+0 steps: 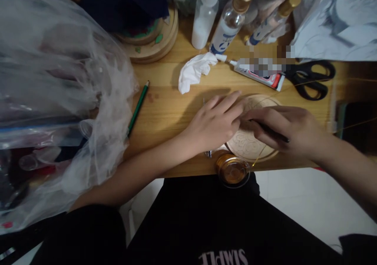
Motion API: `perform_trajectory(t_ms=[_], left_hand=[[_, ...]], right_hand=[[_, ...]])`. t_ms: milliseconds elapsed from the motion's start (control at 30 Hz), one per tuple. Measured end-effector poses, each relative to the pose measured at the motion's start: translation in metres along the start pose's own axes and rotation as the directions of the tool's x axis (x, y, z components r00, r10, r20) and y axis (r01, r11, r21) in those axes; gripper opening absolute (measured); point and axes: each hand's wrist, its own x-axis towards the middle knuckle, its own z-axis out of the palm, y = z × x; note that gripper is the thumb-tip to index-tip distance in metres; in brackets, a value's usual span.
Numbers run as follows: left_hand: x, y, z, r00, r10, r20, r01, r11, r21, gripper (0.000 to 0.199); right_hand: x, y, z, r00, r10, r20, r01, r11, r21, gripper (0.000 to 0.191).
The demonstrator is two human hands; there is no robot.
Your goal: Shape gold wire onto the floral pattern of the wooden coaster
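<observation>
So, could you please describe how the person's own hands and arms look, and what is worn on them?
The left hand and right hand have slim fingers and no gloves. No ring, watch or bracelet can be seen. Both forearms are uncovered. Black cloth, perhaps a sleeve, shows near the left elbow. Nails are too blurred to describe.

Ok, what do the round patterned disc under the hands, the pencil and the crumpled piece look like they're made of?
Round disc: pale, matte, probably wood, going by its tan tone and line pattern; leather can't be ruled out.
Pencil: likely wood, glossy green coat, bare tan cone at the tip.
Crumpled piece: thin, soft white tissue, judging by its creases.
</observation>
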Motion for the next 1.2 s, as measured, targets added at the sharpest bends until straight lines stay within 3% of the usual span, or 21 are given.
perform_trajectory(t_ms=[100,200,300,400,467,600,667,767,833,900,1000,1200], left_hand=[[0.0,0.0,0.0,1.0,-0.01,0.004,0.01,1.0,-0.01,0.037],[0.001,0.001,0.0,0.998,-0.054,0.043,0.057,0.996,-0.064,0.037],[0.002,0.002,0.0,0.993,-0.108,0.056,0.113,0.989,-0.098,0.038],[0.003,0.003,-0.001,0.99,-0.129,0.054,0.134,0.985,-0.107,0.038],[0.004,0.003,-0.003,0.992,-0.106,0.067,0.113,0.987,-0.116,0.036],[0.003,0.001,-0.006,0.995,-0.054,0.079,0.062,0.992,-0.105,0.038],[0.003,0.001,-0.005,0.997,-0.037,0.061,0.042,0.995,-0.09,0.038],[0.001,0.0,-0.002,1.0,-0.029,0.005,0.03,0.998,-0.061,0.036],[0.0,-0.001,0.0,1.0,-0.016,-0.014,0.016,0.999,-0.045,0.035],[-0.001,-0.002,0.001,1.0,-0.003,-0.021,0.003,0.999,-0.032,0.034],[-0.001,-0.004,0.001,0.999,0.016,-0.043,-0.017,1.0,-0.021,0.033],[-0.001,-0.006,0.0,0.999,0.018,-0.044,-0.02,0.998,-0.066,0.028]], right_hand=[[0.001,0.008,-0.002,0.995,-0.097,0.027,0.096,0.994,0.047,0.02],[0.005,0.014,-0.003,0.988,-0.087,0.124,0.065,0.983,0.172,0.027],[0.008,0.017,-0.005,0.963,-0.105,0.25,0.064,0.984,0.168,0.043],[0.007,0.019,-0.006,0.962,-0.171,0.212,0.143,0.98,0.139,0.044],[0.002,0.019,-0.004,0.979,-0.122,0.163,0.095,0.982,0.163,0.036],[-0.016,0.007,0.004,0.986,0.168,0.017,-0.167,0.949,0.268,0.006],[-0.023,-0.004,0.01,0.919,0.383,-0.099,-0.333,0.884,0.327,0.01],[-0.028,-0.022,0.02,0.687,0.696,-0.21,-0.536,0.68,0.5,0.015],[-0.029,-0.032,0.026,0.558,0.798,-0.227,-0.576,0.569,0.586,0.013],[-0.029,-0.04,0.031,0.488,0.831,-0.269,-0.572,0.537,0.62,0.01],[-0.031,-0.049,0.035,0.442,0.841,-0.312,-0.572,0.532,0.624,0.01],[-0.038,-0.065,0.025,0.51,0.794,-0.33,-0.641,0.607,0.47,0.024]])
